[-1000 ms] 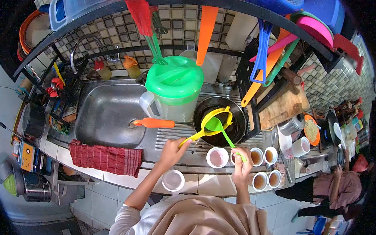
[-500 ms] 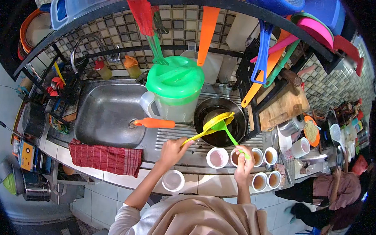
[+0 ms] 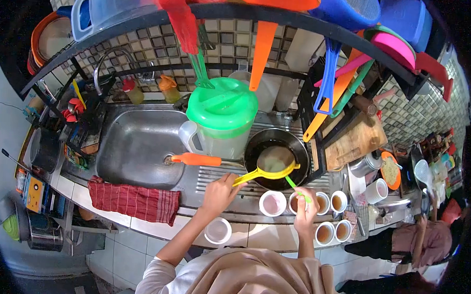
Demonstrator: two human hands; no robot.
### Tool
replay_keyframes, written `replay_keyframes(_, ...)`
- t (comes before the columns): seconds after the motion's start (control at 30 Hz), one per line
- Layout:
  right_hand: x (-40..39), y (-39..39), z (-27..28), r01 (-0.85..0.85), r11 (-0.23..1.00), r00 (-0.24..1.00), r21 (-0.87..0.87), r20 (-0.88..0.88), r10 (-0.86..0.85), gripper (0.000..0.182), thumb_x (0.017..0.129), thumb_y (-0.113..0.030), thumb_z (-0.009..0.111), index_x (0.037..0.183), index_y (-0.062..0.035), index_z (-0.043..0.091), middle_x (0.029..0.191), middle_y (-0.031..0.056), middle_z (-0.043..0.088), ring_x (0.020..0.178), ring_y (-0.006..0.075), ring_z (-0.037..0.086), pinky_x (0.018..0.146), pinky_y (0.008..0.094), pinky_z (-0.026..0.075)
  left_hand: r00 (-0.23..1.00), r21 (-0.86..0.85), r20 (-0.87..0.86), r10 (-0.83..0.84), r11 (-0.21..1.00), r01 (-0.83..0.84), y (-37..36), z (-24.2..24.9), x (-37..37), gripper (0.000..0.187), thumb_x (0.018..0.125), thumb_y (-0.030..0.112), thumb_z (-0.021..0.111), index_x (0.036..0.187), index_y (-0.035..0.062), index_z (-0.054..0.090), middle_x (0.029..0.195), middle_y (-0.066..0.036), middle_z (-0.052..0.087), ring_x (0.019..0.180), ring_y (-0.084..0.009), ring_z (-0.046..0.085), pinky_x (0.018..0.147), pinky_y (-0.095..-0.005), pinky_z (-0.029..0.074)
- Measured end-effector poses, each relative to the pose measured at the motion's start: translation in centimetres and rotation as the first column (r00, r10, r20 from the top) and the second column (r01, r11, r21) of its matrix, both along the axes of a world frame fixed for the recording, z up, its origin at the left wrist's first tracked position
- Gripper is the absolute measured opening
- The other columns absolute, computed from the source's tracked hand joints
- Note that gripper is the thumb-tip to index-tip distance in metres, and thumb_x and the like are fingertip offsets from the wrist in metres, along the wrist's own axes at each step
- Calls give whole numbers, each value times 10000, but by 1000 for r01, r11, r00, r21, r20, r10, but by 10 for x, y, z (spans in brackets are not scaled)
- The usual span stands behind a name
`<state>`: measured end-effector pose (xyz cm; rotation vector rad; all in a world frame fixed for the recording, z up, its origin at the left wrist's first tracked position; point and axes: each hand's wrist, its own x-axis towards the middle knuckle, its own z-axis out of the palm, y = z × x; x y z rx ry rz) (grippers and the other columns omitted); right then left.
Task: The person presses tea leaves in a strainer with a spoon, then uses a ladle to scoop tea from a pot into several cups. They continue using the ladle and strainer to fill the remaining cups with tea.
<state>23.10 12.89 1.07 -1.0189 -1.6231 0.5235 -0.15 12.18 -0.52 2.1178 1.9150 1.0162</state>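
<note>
My left hand (image 3: 220, 194) is closed on the handle of a yellow strainer (image 3: 260, 173), whose mesh bowl lies level over a dark pan (image 3: 302, 150). In my right hand (image 3: 305, 205) is the handle of a green ladle (image 3: 291, 183); its head is hidden below the strainer. The pan holds dark liquid and stands on the ribbed drainboard. Just in front of it is a white cup with pinkish contents (image 3: 273, 204). Several cups of brown liquid (image 3: 339, 201) stand around and right of my right hand. Another white cup (image 3: 217, 230) is near my left forearm.
A green-lidded pitcher (image 3: 222, 109) stands behind the pan's orange handle (image 3: 197, 159). At left are the sink (image 3: 141, 148) and a red cloth (image 3: 133, 201). Utensils hang overhead from a black rack (image 3: 225, 11). Another person (image 3: 420, 239) is at far right.
The strainer has turned from tilted to level, its bowl now facing up. The green ladle has dropped from over the strainer to beneath it. My right hand has shifted slightly.
</note>
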Motion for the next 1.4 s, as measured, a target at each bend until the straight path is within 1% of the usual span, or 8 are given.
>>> replay_keyframes(0.33,-1,8,1,35,998,993,-55,117,-28,136,815,-71,495,892,-24,597,704,100,540,692,246,495,670,340,376,997,-34,-70,-43,999,41,4,5,5,329,798,361,553,768,33,565,693,-130,568,547,-303,574,464,-385,461)
replay_keyframes(0.4,-1,8,1,30,998,992,-49,124,-24,135,810,-49,494,892,-22,598,701,101,540,681,239,496,653,328,379,999,-187,-14,-43,981,40,4,3,5,288,810,334,549,819,49,584,657,-146,577,590,-307,579,525,-390,462)
replay_keyframes(0.53,-1,7,4,14,988,999,-154,40,-8,143,806,-31,487,896,-18,597,721,106,546,681,235,506,643,319,390,990,-113,140,-10,993,26,0,7,3,329,831,338,517,719,30,529,599,-173,554,535,-347,546,474,-420,420)
replay_keyframes(0.7,1,7,6,13,999,995,-30,97,-11,158,803,-13,477,912,-7,592,782,119,553,709,236,526,641,312,409,947,-160,320,23,987,30,-24,13,-1,290,873,288,467,848,21,577,556,-169,510,482,-321,508,459,-385,378)
replay_keyframes(0.8,1,1,9,9,999,995,-33,97,-6,163,804,-14,473,919,0,588,808,128,554,726,243,531,651,316,413,843,-231,538,4,962,143,-50,9,-3,291,901,266,419,929,27,582,517,-110,468,440,-204,456,438,-327,340)
replay_keyframes(0.9,0,-9,7,30,999,991,-22,128,-27,172,809,-19,469,932,6,587,837,139,553,760,249,541,672,319,422,558,-286,827,63,902,322,-87,25,-2,307,925,261,365,1052,31,524,626,4,459,496,-63,387,441,-225,306)
replay_keyframes(1.13,-5,-24,4,67,998,991,11,117,-68,175,818,-28,469,938,10,590,886,142,568,820,246,551,713,322,431,121,-264,964,236,822,505,-162,32,-6,267,913,195,371,1152,74,373,727,-54,497,487,-111,454,428,-207,358)
replay_keyframes(1.4,-15,-31,1,109,994,982,27,151,-112,181,839,-66,462,942,14,587,886,148,576,828,274,540,741,340,418,123,-311,949,290,802,510,-214,36,-9,208,909,165,374,1096,76,358,746,-81,521,486,-139,490,414,-245,384)
